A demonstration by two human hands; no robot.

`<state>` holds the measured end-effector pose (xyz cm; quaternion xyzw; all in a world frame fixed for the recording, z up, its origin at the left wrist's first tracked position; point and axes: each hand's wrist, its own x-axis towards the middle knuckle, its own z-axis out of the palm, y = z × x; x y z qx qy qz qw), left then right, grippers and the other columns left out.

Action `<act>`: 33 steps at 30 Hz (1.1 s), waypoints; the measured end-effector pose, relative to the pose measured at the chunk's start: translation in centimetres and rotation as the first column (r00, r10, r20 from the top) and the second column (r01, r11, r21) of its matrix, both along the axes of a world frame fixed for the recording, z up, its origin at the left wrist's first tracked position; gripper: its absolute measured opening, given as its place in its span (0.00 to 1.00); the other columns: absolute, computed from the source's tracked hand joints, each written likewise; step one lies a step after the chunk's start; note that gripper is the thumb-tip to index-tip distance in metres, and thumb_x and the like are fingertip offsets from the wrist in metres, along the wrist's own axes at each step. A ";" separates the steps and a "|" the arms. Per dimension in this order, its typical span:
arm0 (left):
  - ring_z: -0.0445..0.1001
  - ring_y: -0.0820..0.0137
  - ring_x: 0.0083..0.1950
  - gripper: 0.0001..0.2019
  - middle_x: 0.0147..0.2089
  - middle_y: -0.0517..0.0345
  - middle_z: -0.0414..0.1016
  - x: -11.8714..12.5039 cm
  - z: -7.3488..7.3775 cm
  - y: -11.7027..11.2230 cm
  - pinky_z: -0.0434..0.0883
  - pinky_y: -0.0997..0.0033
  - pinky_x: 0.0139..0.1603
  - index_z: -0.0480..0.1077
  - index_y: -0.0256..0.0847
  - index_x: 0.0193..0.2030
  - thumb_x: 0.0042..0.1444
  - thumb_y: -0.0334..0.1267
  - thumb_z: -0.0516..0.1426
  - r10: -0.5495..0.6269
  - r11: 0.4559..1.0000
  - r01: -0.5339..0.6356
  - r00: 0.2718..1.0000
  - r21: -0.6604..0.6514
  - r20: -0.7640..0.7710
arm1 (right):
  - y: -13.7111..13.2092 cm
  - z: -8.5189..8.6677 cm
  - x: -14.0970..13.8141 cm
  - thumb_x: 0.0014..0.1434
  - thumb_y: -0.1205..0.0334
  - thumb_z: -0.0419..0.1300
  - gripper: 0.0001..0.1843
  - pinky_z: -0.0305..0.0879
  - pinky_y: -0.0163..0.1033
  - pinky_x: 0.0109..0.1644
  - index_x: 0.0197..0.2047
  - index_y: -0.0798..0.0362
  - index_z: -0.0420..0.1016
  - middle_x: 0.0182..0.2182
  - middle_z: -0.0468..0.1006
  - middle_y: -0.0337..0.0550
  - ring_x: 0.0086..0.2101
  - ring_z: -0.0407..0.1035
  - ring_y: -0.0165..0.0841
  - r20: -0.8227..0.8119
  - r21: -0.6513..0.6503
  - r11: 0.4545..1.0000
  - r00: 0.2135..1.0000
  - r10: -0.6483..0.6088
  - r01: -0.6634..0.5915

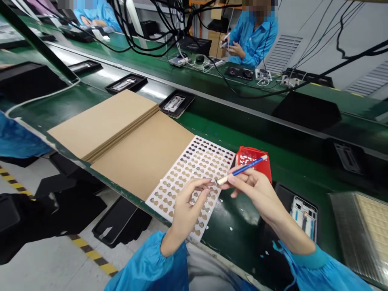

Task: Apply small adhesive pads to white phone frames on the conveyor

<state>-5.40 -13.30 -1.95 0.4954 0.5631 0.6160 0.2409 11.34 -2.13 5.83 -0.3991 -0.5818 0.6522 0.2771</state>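
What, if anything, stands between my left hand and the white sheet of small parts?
Nothing visible: your left hand is over the white sheet, contact unclear. Your right hand, holding a blue pen-like tool, is beside it.

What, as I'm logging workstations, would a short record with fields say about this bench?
left hand: over the white sheet, fingertips by the tip of the pen-like tool; any grip unclear
right hand: holds the blue-and-white pen-like tool
white sheet: rows of small tan and dark pieces
red tray: just beyond the right hand, whitish specks inside
brown boards: left of the sheet, some stacked
device: phone-like, right of the right hand
co-worker: in blue, farther back, upper right
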 end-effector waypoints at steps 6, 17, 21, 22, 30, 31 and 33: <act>0.84 0.69 0.41 0.04 0.39 0.58 0.84 3.5 2.4 0.2 0.81 0.70 0.43 0.79 0.45 0.43 0.72 0.34 0.63 -0.098 0.980 0.110 0.992 0.163 -0.080 | -4.9 0.4 4.5 0.55 0.42 0.80 0.25 0.79 0.37 0.29 0.42 0.51 0.80 0.35 0.91 0.49 0.36 0.88 0.44 -0.011 -0.164 0.970 0.983 -0.183 0.178; 0.82 0.69 0.39 0.08 0.38 0.59 0.82 7.8 2.9 -0.3 0.79 0.69 0.42 0.72 0.45 0.42 0.68 0.26 0.58 -0.218 0.935 0.282 0.936 0.216 -0.276 | -8.9 -1.4 12.1 0.55 0.40 0.79 0.26 0.79 0.36 0.29 0.44 0.49 0.78 0.35 0.89 0.46 0.38 0.88 0.45 -0.027 -0.091 0.839 0.841 -0.541 0.536; 0.83 0.66 0.42 0.10 0.39 0.61 0.82 5.8 4.5 0.5 0.79 0.64 0.45 0.73 0.47 0.41 0.64 0.25 0.60 -0.201 0.955 0.238 0.958 0.178 -0.203 | -6.4 -2.0 17.8 0.57 0.37 0.77 0.26 0.82 0.43 0.35 0.45 0.48 0.77 0.38 0.89 0.48 0.41 0.88 0.47 0.105 0.310 0.709 0.718 -0.688 0.633; 0.83 0.66 0.43 0.10 0.38 0.62 0.82 5.1 5.2 1.3 0.79 0.63 0.46 0.73 0.47 0.40 0.64 0.25 0.61 -0.194 0.956 0.230 0.961 0.183 -0.195 | -5.6 -2.3 19.0 0.58 0.36 0.76 0.27 0.83 0.44 0.36 0.45 0.49 0.77 0.39 0.89 0.49 0.42 0.87 0.47 0.140 0.397 0.674 0.685 -0.715 0.622; 0.78 0.60 0.33 0.06 0.31 0.58 0.80 2.5 6.1 12.5 0.73 0.61 0.37 0.74 0.47 0.38 0.62 0.44 0.59 -0.452 0.890 0.396 0.710 -0.224 -0.540 | -2.1 -5.0 21.8 0.72 0.51 0.58 0.12 0.82 0.47 0.41 0.49 0.50 0.76 0.42 0.90 0.53 0.42 0.87 0.47 0.509 0.672 0.713 0.574 -0.641 0.201; 0.77 0.58 0.33 0.08 0.30 0.56 0.79 2.6 5.6 13.5 0.73 0.60 0.38 0.73 0.47 0.35 0.62 0.45 0.58 -0.455 0.887 0.397 0.659 -0.237 -0.598 | -1.9 -5.0 21.7 0.72 0.55 0.58 0.10 0.81 0.47 0.42 0.49 0.50 0.76 0.42 0.90 0.53 0.42 0.87 0.47 0.549 0.669 0.726 0.554 -0.626 0.158; 0.76 0.57 0.36 0.12 0.31 0.54 0.77 3.0 4.9 14.6 0.73 0.58 0.42 0.67 0.48 0.29 0.64 0.46 0.56 -0.377 0.914 0.370 0.631 -0.163 -0.678 | -1.7 -5.0 21.6 0.72 0.58 0.60 0.08 0.80 0.49 0.43 0.50 0.49 0.77 0.42 0.90 0.52 0.41 0.86 0.49 0.594 0.663 0.740 0.522 -0.612 0.113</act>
